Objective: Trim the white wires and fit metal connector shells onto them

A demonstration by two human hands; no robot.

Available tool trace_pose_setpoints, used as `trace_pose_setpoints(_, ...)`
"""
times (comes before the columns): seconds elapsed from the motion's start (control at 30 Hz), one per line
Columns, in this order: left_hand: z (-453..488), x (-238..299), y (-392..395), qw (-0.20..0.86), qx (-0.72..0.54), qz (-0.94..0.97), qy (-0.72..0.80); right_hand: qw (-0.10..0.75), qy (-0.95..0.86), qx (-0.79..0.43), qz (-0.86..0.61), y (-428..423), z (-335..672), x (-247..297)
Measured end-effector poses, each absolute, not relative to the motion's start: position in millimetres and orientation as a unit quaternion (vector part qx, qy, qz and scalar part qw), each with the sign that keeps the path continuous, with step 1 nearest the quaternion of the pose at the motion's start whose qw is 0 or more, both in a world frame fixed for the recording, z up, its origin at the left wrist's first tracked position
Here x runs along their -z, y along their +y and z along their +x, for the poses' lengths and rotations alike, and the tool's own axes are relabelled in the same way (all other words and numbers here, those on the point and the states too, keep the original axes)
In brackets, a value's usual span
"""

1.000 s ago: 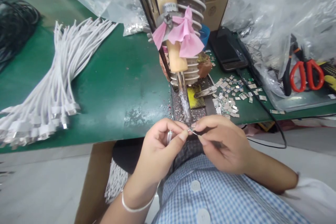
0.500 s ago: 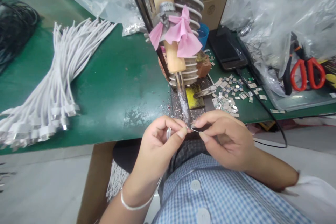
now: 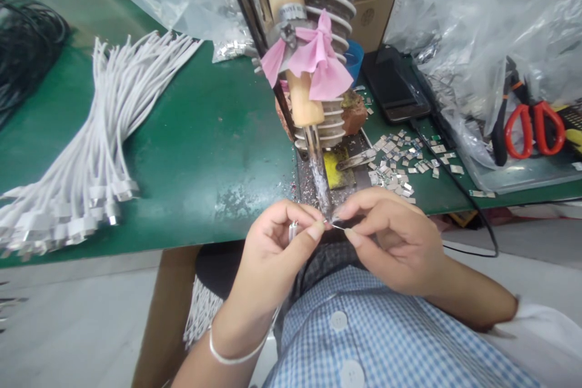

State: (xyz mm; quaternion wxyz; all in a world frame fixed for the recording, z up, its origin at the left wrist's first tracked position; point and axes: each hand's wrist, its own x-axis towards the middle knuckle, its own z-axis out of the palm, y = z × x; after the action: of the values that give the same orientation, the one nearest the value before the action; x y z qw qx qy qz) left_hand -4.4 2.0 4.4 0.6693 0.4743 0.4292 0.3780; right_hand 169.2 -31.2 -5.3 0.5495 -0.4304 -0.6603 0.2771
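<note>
My left hand point(image 3: 277, 248) is closed in a pinch on the metal end of a white cable point(image 3: 293, 231), held at the table's front edge. My right hand point(image 3: 391, 242) pinches a thin wire point(image 3: 339, 227) whose tip meets the cable end. Both meet right under the tip of a fixed soldering iron point(image 3: 318, 176), whose wooden handle carries a pink rag point(image 3: 313, 60). The iron slopes down from a coiled stand point(image 3: 330, 115).
A bundle of white cables point(image 3: 91, 151) lies on the green mat point(image 3: 204, 133) at left. Several small metal shells point(image 3: 400, 163) are scattered to the right, near a phone point(image 3: 395, 91), red scissors point(image 3: 534, 127), clear plastic bags point(image 3: 477, 24) and a cardboard box point(image 3: 173, 315) below the table.
The hands stay almost still at the iron's tip; both have edged slightly upward and closer to it over the second.
</note>
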Motion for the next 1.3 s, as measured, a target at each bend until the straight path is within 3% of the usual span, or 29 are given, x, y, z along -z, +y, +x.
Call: trace_pose_setpoints(1.3, -4.1, -2.6, -1.2, 0.668, -0.405, 0.485, 0.393, 0.533, -0.674, -0.249, -0.447, -32.9, 168.3, 1.6)
